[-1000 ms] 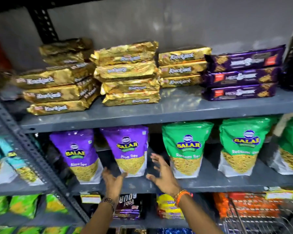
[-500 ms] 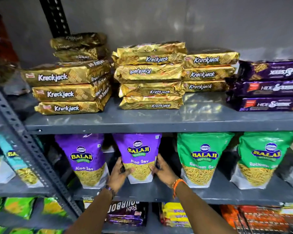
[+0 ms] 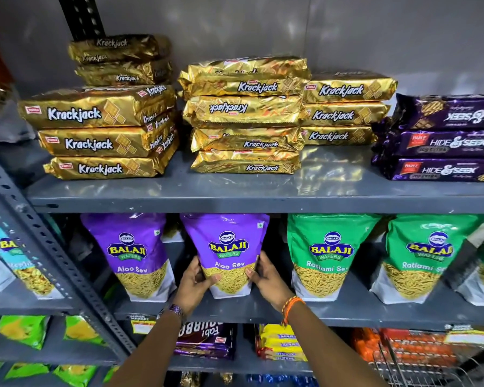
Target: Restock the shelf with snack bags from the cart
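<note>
On the middle shelf (image 3: 263, 311) a purple pouch (image 3: 134, 252) stands upright at the left, label out, probably so shoppers can read it. Just right of it the left hand (image 3: 192, 286) and right hand (image 3: 266, 280) curl partly closed around the lower sides of a second purple Aloo Sev bag (image 3: 226, 247), base on the shelf, likely squaring it to face front. Further right stand green bags (image 3: 330, 252), grouped by flavour, and the cart (image 3: 430, 364) shows at bottom right.

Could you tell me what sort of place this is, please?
Most likely a small supermarket aisle: grey metal shelves carry stacked Krackjack packs and standing Balaji bags, a price label sits on a shelf edge, and a wire cart stands nearby.
</note>
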Motion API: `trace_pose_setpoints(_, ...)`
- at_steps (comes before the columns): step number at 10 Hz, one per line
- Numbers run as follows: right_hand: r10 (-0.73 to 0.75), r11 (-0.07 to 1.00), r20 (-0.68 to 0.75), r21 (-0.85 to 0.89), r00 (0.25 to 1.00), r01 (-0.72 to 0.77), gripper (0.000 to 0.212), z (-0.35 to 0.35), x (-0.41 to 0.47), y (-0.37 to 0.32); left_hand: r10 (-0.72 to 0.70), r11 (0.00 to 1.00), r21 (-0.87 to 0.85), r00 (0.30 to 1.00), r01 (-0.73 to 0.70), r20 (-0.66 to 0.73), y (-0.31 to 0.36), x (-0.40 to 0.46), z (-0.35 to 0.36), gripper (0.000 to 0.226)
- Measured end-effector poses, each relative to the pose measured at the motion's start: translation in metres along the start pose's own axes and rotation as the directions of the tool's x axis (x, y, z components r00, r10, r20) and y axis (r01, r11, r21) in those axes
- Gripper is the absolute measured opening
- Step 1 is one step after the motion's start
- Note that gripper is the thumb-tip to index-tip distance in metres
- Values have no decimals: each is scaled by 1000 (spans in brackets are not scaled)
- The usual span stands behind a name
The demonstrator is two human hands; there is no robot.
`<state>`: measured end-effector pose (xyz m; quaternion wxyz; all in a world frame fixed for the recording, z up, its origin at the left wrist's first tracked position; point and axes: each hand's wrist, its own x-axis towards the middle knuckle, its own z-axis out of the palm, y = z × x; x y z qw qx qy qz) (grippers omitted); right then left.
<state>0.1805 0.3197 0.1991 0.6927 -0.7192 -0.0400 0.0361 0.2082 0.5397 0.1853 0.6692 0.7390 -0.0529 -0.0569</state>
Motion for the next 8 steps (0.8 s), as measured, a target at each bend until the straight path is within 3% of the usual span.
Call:
trace_pose_setpoints(6,55,998,4,-35,998,-55,56,0,-1,-2,30,999,-39,999,-30,21,1,-6,4,72)
trace_pose_setpoints(7,44,999,-24,-6,999,-44,55,2,-11,-7,39,998,-52,999,-39,5,5,-13,5,71)
trace_pose_setpoints(8,39,993,-172,118,984,-19,53,4,-18,-9,31,994,-99,996,-39,-79,8,-18,5,78)
